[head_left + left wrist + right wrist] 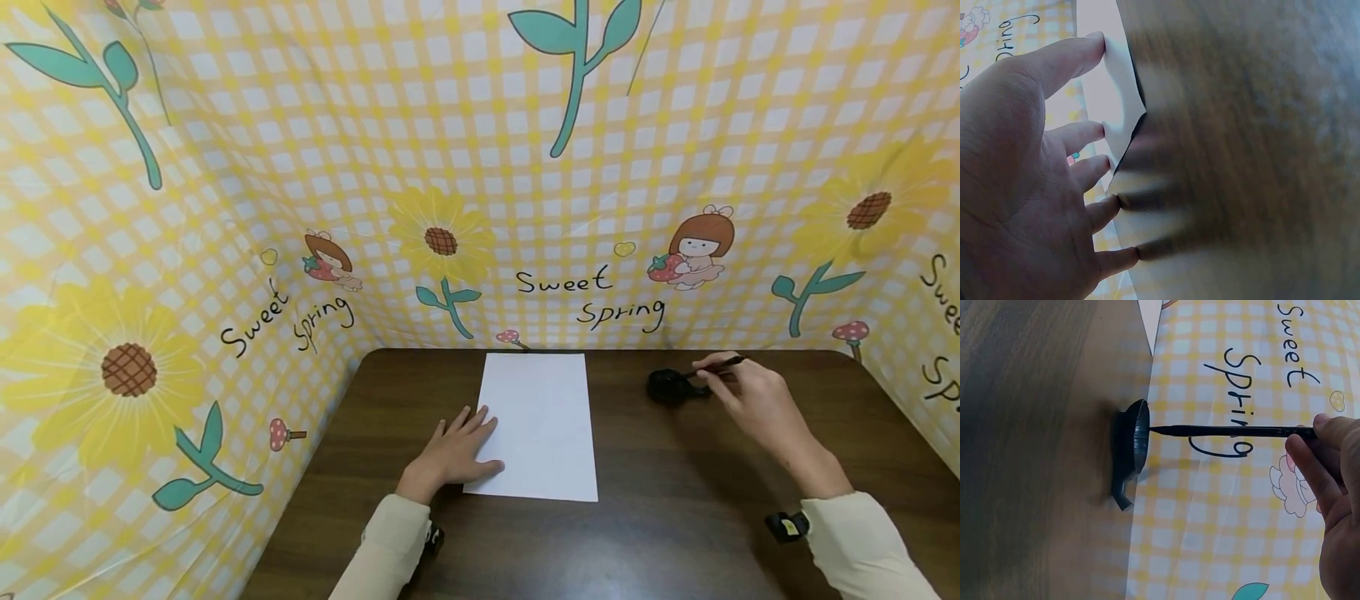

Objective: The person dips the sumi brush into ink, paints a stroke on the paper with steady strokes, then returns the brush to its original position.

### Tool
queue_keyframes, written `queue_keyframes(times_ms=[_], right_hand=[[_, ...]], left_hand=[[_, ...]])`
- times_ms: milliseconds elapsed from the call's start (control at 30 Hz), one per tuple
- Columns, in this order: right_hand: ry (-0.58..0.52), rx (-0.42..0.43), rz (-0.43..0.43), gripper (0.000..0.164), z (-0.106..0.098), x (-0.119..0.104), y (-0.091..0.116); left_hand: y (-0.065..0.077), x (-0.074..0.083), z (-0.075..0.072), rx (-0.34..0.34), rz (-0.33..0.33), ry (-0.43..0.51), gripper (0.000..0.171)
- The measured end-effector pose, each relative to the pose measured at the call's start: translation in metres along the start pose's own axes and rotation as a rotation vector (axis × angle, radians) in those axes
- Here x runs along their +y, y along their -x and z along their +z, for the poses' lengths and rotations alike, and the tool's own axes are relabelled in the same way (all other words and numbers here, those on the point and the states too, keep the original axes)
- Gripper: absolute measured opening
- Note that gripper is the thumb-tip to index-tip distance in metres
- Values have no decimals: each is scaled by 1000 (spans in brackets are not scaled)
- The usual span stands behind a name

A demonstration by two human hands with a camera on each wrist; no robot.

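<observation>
A blank white sheet of paper lies on the dark wooden table. My left hand rests on its left edge with fingers spread; in the left wrist view the thumb and some fingertips touch the paper, while the others reach the wood beside it. My right hand pinches a slim black brush between thumb and fingers. The brush's pointed tip is right at the rim of a small black dish with a short tail-like handle. In the head view this dish stands right of the paper, near the back.
The brown table has rounded back corners. A yellow checked cloth with flowers and lettering hangs behind it and along both sides. Dark devices are strapped at both wrists, below pale sleeves.
</observation>
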State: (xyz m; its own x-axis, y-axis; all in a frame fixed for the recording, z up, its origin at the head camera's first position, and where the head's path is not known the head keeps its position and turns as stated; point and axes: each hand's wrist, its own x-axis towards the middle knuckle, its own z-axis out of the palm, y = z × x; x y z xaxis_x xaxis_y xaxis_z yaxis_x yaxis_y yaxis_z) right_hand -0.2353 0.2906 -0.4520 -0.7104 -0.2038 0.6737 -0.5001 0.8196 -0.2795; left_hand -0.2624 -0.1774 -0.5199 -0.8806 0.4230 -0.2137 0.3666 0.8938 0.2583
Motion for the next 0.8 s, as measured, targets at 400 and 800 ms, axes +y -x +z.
queue_keyframes(times_ms=[400,800], right_hand=[[-37,61,49,30,9,10,7],[-116,61,136,20,16,16,15]], left_hand=[[0,0,1,3,4,2,85],[1,-1,2,4,6,5,84]])
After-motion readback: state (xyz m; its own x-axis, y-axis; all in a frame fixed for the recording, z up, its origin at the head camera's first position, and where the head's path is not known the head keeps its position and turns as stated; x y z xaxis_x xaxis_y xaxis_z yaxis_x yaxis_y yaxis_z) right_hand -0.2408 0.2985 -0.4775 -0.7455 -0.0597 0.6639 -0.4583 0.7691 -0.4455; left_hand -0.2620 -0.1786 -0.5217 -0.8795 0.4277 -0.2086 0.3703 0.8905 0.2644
